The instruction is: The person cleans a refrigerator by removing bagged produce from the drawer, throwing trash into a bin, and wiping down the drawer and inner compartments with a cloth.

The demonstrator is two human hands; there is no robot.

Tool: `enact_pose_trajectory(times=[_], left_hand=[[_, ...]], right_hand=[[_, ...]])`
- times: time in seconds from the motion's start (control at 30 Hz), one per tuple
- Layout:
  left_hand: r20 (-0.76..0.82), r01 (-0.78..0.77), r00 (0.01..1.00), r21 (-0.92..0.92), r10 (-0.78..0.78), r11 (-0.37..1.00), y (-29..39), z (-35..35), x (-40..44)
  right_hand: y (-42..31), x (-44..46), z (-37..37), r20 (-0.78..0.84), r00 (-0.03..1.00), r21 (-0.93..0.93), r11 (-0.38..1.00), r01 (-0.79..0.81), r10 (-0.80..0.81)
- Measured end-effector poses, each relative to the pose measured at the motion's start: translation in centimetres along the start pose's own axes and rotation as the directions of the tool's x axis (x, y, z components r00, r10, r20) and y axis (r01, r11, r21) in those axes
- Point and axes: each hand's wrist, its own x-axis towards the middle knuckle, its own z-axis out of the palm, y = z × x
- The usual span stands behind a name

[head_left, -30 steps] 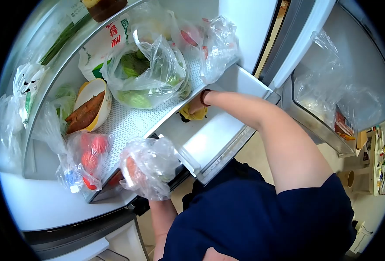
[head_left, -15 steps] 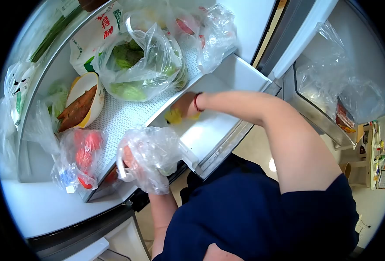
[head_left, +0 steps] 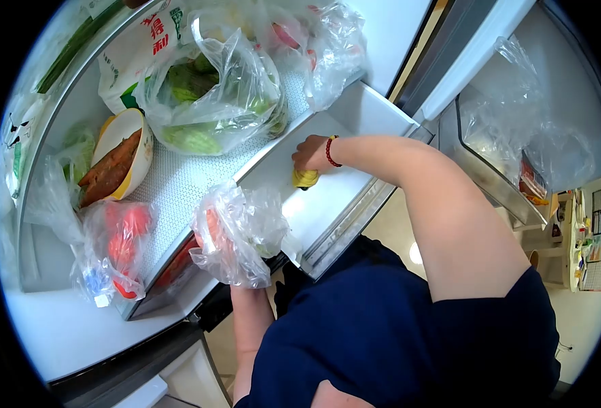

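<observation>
My right hand, a red beaded bracelet at its wrist, is inside the pulled-out white drawer. Its fingers are closed over a bunched yellow cloth that touches the drawer floor. At the drawer's left end, a clear plastic bag is held up by my left hand, with something orange-pink showing through it. The bag covers my left hand, so its fingers hardly show; only the forearm is plain below.
On the fridge shelf are a bag of green vegetables, a bowl with a brown root-like food and a bag of red items. The open door with its bin stands to the right.
My right hand and the yellow cloth have moved right and toward me along the drawer floor. The bag in my left hand has shifted slightly right. The view has tilted a little.
</observation>
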Motion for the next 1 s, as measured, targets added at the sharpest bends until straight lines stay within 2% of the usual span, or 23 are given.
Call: enact_pose_trajectory(times=[0.1,0.2,0.23,0.33,0.37,0.47,0.53,0.6,0.7,0.73,0.8,0.87,0.93,1.0], left_hand=[[-0.003,-0.005,1.000,0.000,0.005,1.000,0.3,-0.3,-0.2],[-0.005,-0.009,1.000,-0.011,0.009,1.000,0.7,-0.5,-0.1],[-0.006,-0.008,1.000,-0.014,0.007,1.000,0.7,-0.5,0.0],[0.000,-0.002,1.000,-0.010,0.002,1.000,0.8,-0.3,0.4],[0.001,-0.001,1.000,-0.009,0.001,1.000,0.7,-0.2,0.4],[0.000,0.007,1.000,-0.014,-0.007,1.000,0.6,-0.5,0.0],[0.002,0.007,1.000,-0.005,-0.007,1.000,0.7,-0.6,-0.3],[0.004,0.005,1.000,0.009,-0.005,1.000,0.6,-0.6,-0.5],[-0.003,-0.028,1.000,0.038,0.028,0.999,0.4,-0.8,-0.5],[-0.009,-0.040,0.999,0.055,0.041,0.998,0.3,-0.8,-0.6],[-0.007,-0.055,0.998,0.092,0.056,0.994,0.1,-0.7,-0.6],[-0.008,-0.065,0.998,0.114,0.067,0.991,-0.1,-0.6,-0.5],[-0.007,-0.087,0.996,0.146,0.089,0.985,-0.3,-0.6,-0.4],[0.001,-0.105,0.994,0.184,0.107,0.977,-0.4,-0.4,-0.3]], right_hand=[[-0.7,1.2,-0.4,0.114,0.950,0.113,0.947,-0.301,0.289],[-0.7,1.5,-4.0,0.202,0.849,0.477,0.708,-0.521,0.488],[0.2,1.6,-4.4,0.210,0.853,0.628,0.603,-0.492,0.477],[0.3,1.4,-5.3,0.196,0.824,0.719,0.494,-0.489,0.531],[0.9,1.7,-3.6,0.096,0.838,0.672,0.587,-0.452,0.536],[2.3,0.5,-3.0,0.167,0.781,0.491,0.635,-0.596,0.602],[4.2,-0.2,-2.2,0.375,0.717,0.314,0.647,-0.695,0.588],[5.5,-0.8,-0.9,0.590,0.601,0.115,0.680,-0.724,0.540],[3.6,-0.5,2.7,0.567,0.587,0.096,0.661,-0.744,0.578],[1.5,-1.2,0.4,0.478,0.639,0.194,0.637,-0.746,0.603],[-0.1,0.6,-0.5,0.459,0.736,0.338,0.669,-0.662,0.497],[-3.1,2.3,-1.1,0.293,0.787,0.451,0.648,-0.614,0.542],[-5.2,4.6,-1.4,0.240,0.856,0.548,0.664,-0.509,0.458],[-7.2,6.6,-1.5,0.177,0.932,0.510,0.780,-0.362,0.317]])
